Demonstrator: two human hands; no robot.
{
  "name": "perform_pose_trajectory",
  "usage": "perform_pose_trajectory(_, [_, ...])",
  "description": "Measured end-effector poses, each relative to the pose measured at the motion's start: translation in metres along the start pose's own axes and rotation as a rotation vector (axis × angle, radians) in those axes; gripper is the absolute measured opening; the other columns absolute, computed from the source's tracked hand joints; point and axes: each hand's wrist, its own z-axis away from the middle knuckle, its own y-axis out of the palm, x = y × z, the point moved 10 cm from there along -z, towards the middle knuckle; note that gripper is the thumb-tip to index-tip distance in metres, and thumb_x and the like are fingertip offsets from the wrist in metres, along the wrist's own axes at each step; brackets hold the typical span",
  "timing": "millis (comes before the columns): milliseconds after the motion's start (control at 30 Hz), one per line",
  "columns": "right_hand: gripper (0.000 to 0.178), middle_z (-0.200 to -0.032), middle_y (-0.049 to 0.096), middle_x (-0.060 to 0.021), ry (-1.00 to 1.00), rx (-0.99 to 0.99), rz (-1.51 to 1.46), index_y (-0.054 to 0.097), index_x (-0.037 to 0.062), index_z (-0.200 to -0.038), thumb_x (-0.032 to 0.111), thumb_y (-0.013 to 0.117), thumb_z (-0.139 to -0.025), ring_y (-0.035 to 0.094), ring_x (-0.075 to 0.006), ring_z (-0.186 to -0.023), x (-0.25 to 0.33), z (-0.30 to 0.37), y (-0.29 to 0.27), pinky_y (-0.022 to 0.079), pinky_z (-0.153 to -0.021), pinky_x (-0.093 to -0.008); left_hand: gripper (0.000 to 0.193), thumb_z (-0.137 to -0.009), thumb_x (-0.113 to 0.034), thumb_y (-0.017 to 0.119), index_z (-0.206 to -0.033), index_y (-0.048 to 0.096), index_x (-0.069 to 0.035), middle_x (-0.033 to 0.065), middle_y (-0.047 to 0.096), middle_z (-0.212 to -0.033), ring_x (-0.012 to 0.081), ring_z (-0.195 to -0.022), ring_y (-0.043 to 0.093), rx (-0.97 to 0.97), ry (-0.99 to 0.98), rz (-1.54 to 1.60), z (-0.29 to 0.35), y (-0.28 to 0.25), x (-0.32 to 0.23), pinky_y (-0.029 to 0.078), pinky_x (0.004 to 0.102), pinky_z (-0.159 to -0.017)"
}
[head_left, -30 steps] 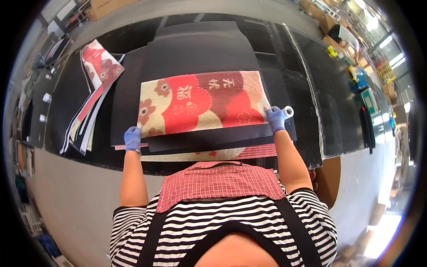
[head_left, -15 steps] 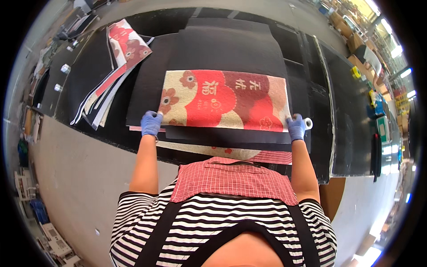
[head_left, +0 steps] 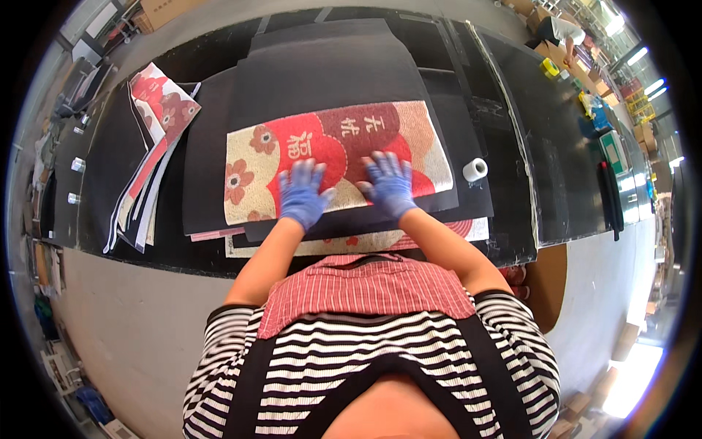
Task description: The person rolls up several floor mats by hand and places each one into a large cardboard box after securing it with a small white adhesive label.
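Note:
A floral mat (head_left: 248, 164) in red, maroon and cream lies on a pile of black sheets (head_left: 322, 73) in front of me. Both hands wear blue gloves. My left hand (head_left: 301, 196) lies palm down with fingers spread on the mat's red part, near its front edge. Beside it, my right hand (head_left: 387, 184) rests on the maroon and red area, its fingers also apart. Neither hand grips anything. Under the pile's near side, the edge of another patterned mat (head_left: 468, 230) sticks out.
A white roll (head_left: 474, 170) stands right of the mat. Several folded mats (head_left: 157, 110) lie in a fanned heap on the left. Small white rolls (head_left: 78, 164) sit along the table's left end. Yellow tape (head_left: 550, 68) lies far right, near another person (head_left: 563, 33). A cardboard box (head_left: 547, 285) stands below the table.
My hands have left the mat's two near corners and come inward onto its face, fingers spread. The mat now lies slightly turned. The view has shifted, and a person appears at far right.

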Motion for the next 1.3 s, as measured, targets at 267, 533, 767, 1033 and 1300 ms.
perform_pose_trajectory(267, [0.069, -0.167, 0.021, -0.0081, 0.237, -0.053, 0.051, 0.038, 0.0205, -0.154, 0.054, 0.052, -0.096, 0.012, -0.0319, -0.155, -0.124, 0.045, -0.009, 0.011, -0.119, -0.0624, 0.077, -0.095, -0.064, 0.049, -0.159, 0.029, -0.026, 0.0062, 0.017, -0.168, 0.0292, -0.156, 0.010, 0.081, -0.472, -0.036, 0.067, 0.000, 0.145, 0.015, 0.0710, -0.115])
perform_pose_trajectory(533, [0.043, -0.129, 0.061, -0.0068, -0.256, -0.142, -0.110, 0.066, 0.0135, -0.115, 0.035, 0.075, -0.079, 0.052, -0.0310, -0.127, -0.090, 0.063, -0.034, 0.035, -0.109, -0.0485, 0.063, -0.072, -0.040, 0.082, -0.128, 0.062, -0.019, 0.0102, 0.058, -0.130, 0.0314, -0.123, 0.054, -0.012, 0.172, -0.014, 0.084, -0.033, 0.096, 0.041, 0.0471, -0.104])
perform_pose_trajectory(767, [0.017, -0.110, 0.070, -0.0078, -0.071, 0.081, -0.127, 0.069, 0.0144, -0.102, 0.026, 0.067, -0.089, 0.062, -0.0286, -0.113, -0.114, 0.025, -0.030, 0.045, -0.097, -0.0460, 0.018, -0.093, -0.023, 0.067, -0.109, 0.070, -0.014, 0.0143, 0.071, -0.101, 0.0330, -0.101, 0.065, 0.142, 0.041, 0.233, 0.046, -0.042, 0.124, 0.050, 0.0415, -0.091])
perform_pose_trajectory(1033, [0.020, -0.115, 0.069, -0.0077, 0.036, 0.111, 0.336, 0.069, 0.0159, -0.101, 0.033, 0.065, -0.092, 0.062, -0.0282, -0.114, -0.082, -0.040, -0.058, 0.047, -0.092, -0.0421, 0.022, -0.091, -0.031, 0.067, -0.105, 0.068, -0.013, 0.0081, 0.066, -0.113, 0.0313, -0.113, 0.061, 0.093, -0.077, -0.175, -0.009, -0.055, 0.122, 0.047, 0.0445, -0.092])
perform_pose_trajectory(1300, [0.048, -0.131, 0.060, -0.0099, -0.130, -0.048, -0.006, 0.065, 0.0131, -0.125, 0.040, 0.071, -0.086, 0.050, -0.0335, -0.128, -0.107, 0.014, -0.037, 0.040, -0.109, -0.0464, 0.041, -0.085, -0.033, 0.073, -0.119, 0.068, -0.009, 0.0127, 0.063, -0.113, 0.0337, -0.113, 0.057, -0.203, 0.090, -0.021, 0.050, -0.054, 0.110, 0.044, 0.0458, -0.101])
